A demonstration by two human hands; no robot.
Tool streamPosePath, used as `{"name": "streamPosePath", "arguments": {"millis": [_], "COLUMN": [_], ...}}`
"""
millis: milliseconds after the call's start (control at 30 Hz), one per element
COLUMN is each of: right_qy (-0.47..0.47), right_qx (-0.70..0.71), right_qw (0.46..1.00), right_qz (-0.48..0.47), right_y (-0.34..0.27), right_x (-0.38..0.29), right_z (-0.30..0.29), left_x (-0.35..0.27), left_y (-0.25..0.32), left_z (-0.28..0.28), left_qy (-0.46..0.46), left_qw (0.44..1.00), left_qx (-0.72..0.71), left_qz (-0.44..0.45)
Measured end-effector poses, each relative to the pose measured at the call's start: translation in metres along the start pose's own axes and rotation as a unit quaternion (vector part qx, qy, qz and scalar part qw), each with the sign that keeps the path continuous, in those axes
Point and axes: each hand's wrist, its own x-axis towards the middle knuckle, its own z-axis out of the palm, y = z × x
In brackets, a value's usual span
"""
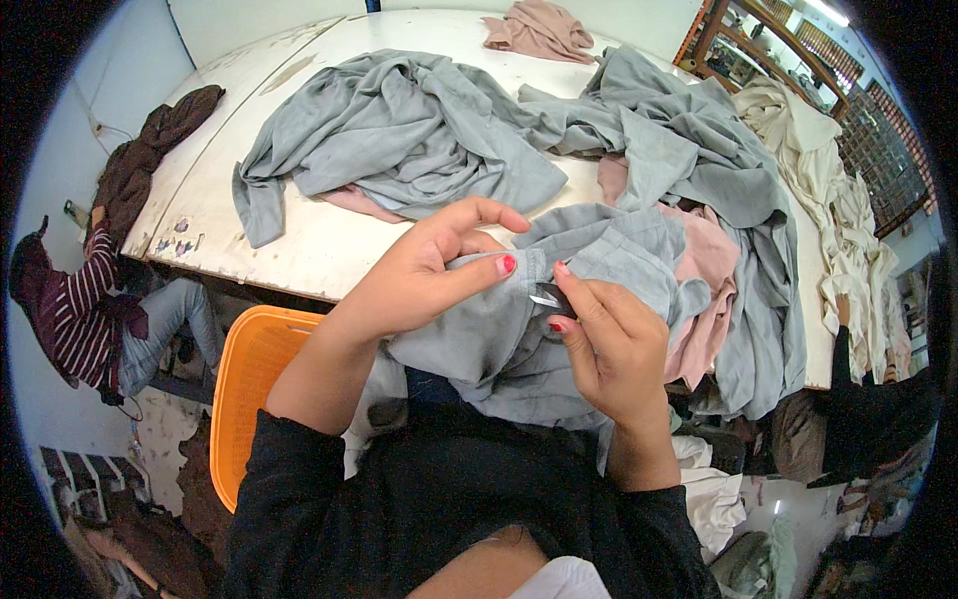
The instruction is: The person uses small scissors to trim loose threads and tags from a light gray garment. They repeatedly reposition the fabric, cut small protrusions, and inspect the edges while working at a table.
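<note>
A grey-blue fabric garment (pixel 479 341) hangs over the table's front edge and across my lap. My left hand (pixel 419 273) pinches a stitched edge of it between thumb and fingers, with the index finger raised. In my right hand (pixel 617 341) is a small dark cutting tool, apparently thread snips (pixel 552 299). Their pale blade tips point left at the held edge, just below my left thumb. Whether the blades touch the cloth I cannot tell. Part of the tool is hidden behind my right fingers.
A white worktable (pixel 217 187) bears grey garments (pixel 419 127), more grey cloth (pixel 673 142) and a pink cloth (pixel 539 34). An orange plastic basket (pixel 254 404) stands by my left arm. Co-workers sit at left (pixel 82 307) and right (pixel 876 419), near brown and cream cloth.
</note>
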Motion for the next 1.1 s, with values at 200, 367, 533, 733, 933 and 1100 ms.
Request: {"name": "streamPosePath", "arguments": {"millis": [200,367,533,733,933,1100], "right_qy": [0.022,0.027,0.156,0.086,0.049,-0.069], "right_qx": [-0.028,0.001,0.242,0.174,0.523,0.654], "right_qw": [0.999,0.999,0.943,0.966,0.778,0.7], "right_qz": [-0.009,0.018,0.169,0.168,0.344,0.278], "right_y": [-0.001,0.004,0.008,0.006,0.008,0.011], "right_x": [0.001,-0.001,-0.001,0.001,-0.001,-0.011], "right_z": [0.004,0.006,0.019,0.029,0.027,0.015], "left_x": [0.002,-0.001,-0.003,-0.005,-0.005,-0.008], "left_y": [-0.005,-0.004,-0.004,-0.011,-0.015,-0.013], "left_z": [0.005,0.005,0.009,0.018,0.016,0.012], "left_qy": [-0.01,-0.027,-0.017,0.028,0.021,-0.05], "left_qw": [1.0,0.999,1.0,0.993,0.999,0.999], "left_qx": [0.003,0.023,0.001,0.099,0.029,-0.014], "left_qz": [0.007,0.007,0.011,0.067,0.036,0.014]}}
